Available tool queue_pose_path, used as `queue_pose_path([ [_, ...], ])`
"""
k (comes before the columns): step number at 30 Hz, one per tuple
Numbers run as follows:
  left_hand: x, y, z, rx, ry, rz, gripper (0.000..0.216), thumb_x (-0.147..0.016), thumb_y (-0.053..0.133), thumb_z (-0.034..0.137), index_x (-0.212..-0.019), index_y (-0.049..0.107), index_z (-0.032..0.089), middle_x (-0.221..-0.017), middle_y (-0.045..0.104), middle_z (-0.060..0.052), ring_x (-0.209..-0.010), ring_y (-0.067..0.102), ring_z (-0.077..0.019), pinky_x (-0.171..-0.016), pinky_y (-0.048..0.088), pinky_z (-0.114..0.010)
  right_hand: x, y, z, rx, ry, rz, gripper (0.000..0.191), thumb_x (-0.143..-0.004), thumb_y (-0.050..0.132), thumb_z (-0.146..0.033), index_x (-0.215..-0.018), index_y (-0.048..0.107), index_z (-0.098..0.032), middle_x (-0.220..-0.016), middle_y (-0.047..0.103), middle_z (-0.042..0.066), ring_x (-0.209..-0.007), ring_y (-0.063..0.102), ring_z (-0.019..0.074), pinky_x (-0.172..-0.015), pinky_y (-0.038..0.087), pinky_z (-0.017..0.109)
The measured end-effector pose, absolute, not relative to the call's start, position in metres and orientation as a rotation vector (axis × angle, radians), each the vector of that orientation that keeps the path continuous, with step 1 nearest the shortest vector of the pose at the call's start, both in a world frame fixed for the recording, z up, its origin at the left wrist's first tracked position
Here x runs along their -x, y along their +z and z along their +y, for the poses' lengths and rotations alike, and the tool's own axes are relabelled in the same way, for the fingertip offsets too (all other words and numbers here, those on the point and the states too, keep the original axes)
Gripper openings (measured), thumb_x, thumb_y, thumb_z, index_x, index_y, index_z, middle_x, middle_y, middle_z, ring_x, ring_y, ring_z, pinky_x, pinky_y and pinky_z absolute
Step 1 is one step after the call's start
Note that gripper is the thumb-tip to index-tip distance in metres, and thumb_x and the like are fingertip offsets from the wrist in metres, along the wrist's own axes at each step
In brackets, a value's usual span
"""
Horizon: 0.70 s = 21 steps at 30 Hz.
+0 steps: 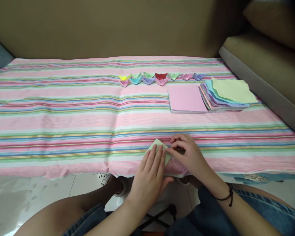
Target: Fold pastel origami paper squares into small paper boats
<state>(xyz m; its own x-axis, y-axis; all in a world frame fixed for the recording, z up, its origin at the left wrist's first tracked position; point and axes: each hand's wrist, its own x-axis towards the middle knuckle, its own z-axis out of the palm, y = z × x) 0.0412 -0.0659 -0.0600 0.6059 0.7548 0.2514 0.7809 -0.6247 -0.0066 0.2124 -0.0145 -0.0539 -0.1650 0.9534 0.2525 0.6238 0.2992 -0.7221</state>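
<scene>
First: In the head view, where is your small folded sheet of pale green paper (157,142)?

Second: It lies like a diamond on the pink cloth with multicoloured stripes (76,121), nearer to you than the neat square stack of pink-topped paper (186,100) and somewhat to its left.

First: What is your left hand (149,173) doing with it?

Second: Your fingers are stretched straight and laid over the sheet; that hand grasps nothing, and its thumb sticks out to the side.

First: And your right hand (185,151)?

Second: It is on the near side of the pink-topped stack, half curled, a thin dark cord bracelet (229,196) at its wrist. Its thumb and forefinger meet the sheet's right side, but I cannot tell whether they pinch it.

First: What surrounds that stack?

Second: A fanned pile of many-coloured paper (232,91), pale yellow on top, adjoins its right side. Small boat-shaped folded papers (161,76) stand in two rows beyond it, most of them off to its left.
</scene>
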Motion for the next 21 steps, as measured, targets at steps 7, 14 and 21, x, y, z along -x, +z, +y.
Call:
queue_pose_path([
  [7, -0.0412, -0.0629, -0.0631, 2.686, -0.370, -1.318, 0.066, -0.089, 0.037, 0.052, -0.136, 0.036, 0.005, -0.144, 0.035, -0.016, -0.135, 0.026, -0.0305, -0.107, 0.032, -0.043, -0.2086, -0.0560, -0.0144, 1.435, 0.563, -1.847, 0.020, -0.078, 0.063, -0.024, -0.060, 0.055, -0.021, -0.081, 0.057, 0.005, -0.086, 0.053, 0.0240, -0.079, 0.044, 0.041],
  [14, -0.0420, -0.0638, -0.0615, 2.691, -0.385, -1.322, 0.066, -0.089, 0.040, 0.050, -0.134, 0.038, 0.003, -0.143, 0.035, -0.017, -0.134, 0.028, -0.0317, -0.107, 0.032, -0.043, -0.2067, -0.0575, -0.0147, 1.479, 0.548, -1.831, 0.020, -0.076, 0.065, -0.023, -0.059, 0.054, -0.021, -0.083, 0.057, 0.005, -0.087, 0.053, 0.0237, -0.078, 0.043, 0.040],
  [21, -0.0420, -0.0641, -0.0627, 2.696, -0.377, -1.339, 0.064, -0.089, 0.040, 0.049, -0.134, 0.038, 0.003, -0.143, 0.035, -0.016, -0.135, 0.026, -0.0315, -0.108, 0.032, -0.043, -0.2053, -0.0594, -0.0149, 1.485, 0.516, -1.836, 0.021, -0.075, 0.066, -0.021, -0.059, 0.051, -0.020, -0.083, 0.057, 0.005, -0.087, 0.053, 0.0234, -0.078, 0.043, 0.039],
])
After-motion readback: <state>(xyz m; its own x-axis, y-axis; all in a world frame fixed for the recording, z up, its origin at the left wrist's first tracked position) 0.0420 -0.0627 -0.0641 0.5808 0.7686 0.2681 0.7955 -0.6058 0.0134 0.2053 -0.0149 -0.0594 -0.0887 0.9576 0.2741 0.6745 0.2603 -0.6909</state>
